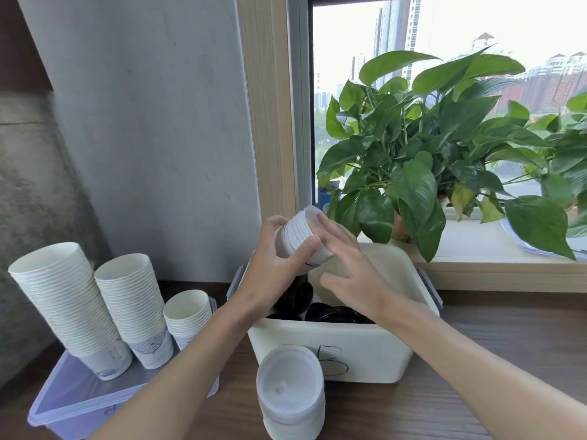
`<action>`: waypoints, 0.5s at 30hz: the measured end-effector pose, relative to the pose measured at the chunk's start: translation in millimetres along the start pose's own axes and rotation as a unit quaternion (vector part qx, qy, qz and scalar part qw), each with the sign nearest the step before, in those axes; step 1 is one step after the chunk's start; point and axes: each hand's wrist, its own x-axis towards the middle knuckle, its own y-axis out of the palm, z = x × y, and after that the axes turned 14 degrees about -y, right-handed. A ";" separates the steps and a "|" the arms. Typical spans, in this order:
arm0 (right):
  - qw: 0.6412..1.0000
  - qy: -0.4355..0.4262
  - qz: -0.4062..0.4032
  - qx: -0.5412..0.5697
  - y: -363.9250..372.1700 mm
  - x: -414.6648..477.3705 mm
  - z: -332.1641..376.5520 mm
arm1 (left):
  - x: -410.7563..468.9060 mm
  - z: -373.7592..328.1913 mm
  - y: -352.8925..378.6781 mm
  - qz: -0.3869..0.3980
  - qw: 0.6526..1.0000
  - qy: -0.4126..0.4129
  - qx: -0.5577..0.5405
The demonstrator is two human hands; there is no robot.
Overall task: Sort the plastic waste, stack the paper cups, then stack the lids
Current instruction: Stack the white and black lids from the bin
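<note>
Wooden tabletop (476,392): left hand (273,274) clamped round small white stack (297,233), probably lids, above white bin (317,347); right hand (349,268) spread, fingertips on its end; square rims before adding to lid pile (290,395) fronting bin.

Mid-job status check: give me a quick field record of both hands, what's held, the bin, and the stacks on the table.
left hand: left hand grips a small tilted stack of white plastic lids above the bin
right hand: right hand with fingers straight, touching the held stack's end
bin: white plastic bin marked "B", with black plastic lids inside
table stack: taller pile of white lids in front of the bin
cups: three white paper cup stacks on a clear box lid, at the left
</note>
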 end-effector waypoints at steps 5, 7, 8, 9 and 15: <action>0.995 0.001 -0.065 0.078 -0.1 1.6 2.4 | -1.9 -3.2 2.5 -0.013 1.000 -0.002 -0.028; 0.985 0.020 -0.134 0.107 -4.7 4.3 4.5 | 0.5 -2.0 1.6 -0.017 1.000 -0.007 -0.021; 0.979 0.040 -0.157 0.125 -7.0 5.6 3.9 | 2.1 -0.9 1.0 -0.016 1.000 -0.012 -0.018; 0.972 0.064 -0.164 0.157 -8.4 7.0 1.7 | 3.3 0.0 0.3 -0.012 1.000 -0.015 -0.018; 0.915 0.165 -0.143 0.340 0.8 14.0 -4.7 | 5.8 3.5 0.9 0.027 0.999 0.023 0.006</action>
